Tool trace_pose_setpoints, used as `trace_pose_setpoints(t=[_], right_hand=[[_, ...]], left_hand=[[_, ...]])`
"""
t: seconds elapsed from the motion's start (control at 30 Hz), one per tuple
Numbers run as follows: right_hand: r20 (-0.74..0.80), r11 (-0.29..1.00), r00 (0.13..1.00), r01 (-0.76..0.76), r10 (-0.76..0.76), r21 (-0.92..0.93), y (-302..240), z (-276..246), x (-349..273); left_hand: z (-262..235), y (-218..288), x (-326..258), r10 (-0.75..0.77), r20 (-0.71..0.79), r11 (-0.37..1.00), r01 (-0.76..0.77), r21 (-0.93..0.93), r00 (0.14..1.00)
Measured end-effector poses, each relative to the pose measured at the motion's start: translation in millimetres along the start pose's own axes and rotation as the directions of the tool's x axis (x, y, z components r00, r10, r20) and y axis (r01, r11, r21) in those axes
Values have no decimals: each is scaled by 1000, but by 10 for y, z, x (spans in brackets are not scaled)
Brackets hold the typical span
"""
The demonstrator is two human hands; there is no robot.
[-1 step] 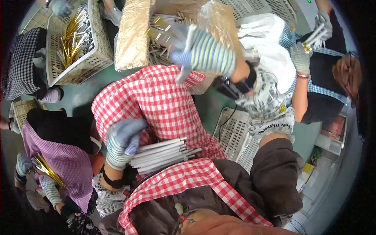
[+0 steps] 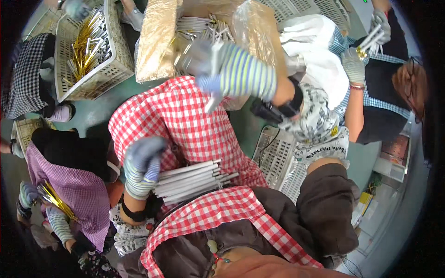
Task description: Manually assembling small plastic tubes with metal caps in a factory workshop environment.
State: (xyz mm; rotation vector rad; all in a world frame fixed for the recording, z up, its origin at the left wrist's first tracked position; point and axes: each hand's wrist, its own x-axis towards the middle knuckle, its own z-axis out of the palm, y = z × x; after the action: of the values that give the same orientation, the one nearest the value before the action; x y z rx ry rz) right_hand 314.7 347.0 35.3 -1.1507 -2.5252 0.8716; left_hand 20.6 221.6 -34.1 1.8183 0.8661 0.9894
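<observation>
My right hand (image 2: 236,72), in a striped glove, is closed around a grey-white tube (image 2: 214,76) at the near side of an open cardboard box (image 2: 157,46). Motion blurs its fingers and something pale and shiny beyond them. Many similar tubes (image 2: 204,28), some with gold ends, lie inside the box. My left hand (image 2: 143,169), gloved alike, hovers with curled, blurred fingers just left of a stack of grey-white tubes (image 2: 190,180). That stack lies on the red-checked apron (image 2: 194,106) over my lap. What the left fingers hold, if anything, cannot be made out.
A cream plastic crate (image 2: 113,69) of gold and white tubes stands at the far left. Co-workers sit at left and right; the right one's gloved hand (image 2: 354,67) holds tubes. A white bag (image 2: 310,37) and a flat slotted crate (image 2: 273,150) are on my right.
My left hand has shifted slightly left, away from the stacked tubes. My right hand has drawn slightly nearer with its tube, uncovering more tubes in the box.
</observation>
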Motion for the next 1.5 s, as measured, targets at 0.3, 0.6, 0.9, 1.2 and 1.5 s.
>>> trace_pose_setpoints(t=[0.3, 0.6, 0.9, 1.2, 1.5], right_hand=[[339, 973, 929, -72, 146, -220, -1269, 1358, 38], [263, 990, 959, 73, -102, 119, -1272, 1468, -291], [-173, 772, 841, -362, 512, 523, -120, 788, -17], [108, 589, 579, -791, 808, -166, 2564, 1328, 591], [160, 513, 603, -473, 781, -717, 2481, 1710, 1364]], left_hand=[[-41, -197, -676, -34, -376, 978, -47, -204, 926], [-238, -75, -596, 135, 139, 978, -155, 142, 981], [-299, -73, -336, 113, 247, 955, -173, 239, 962], [-301, -354, 81, 33, 344, 978, -101, 181, 938], [-310, -565, 221, -46, 369, 980, -30, 196, 928]])
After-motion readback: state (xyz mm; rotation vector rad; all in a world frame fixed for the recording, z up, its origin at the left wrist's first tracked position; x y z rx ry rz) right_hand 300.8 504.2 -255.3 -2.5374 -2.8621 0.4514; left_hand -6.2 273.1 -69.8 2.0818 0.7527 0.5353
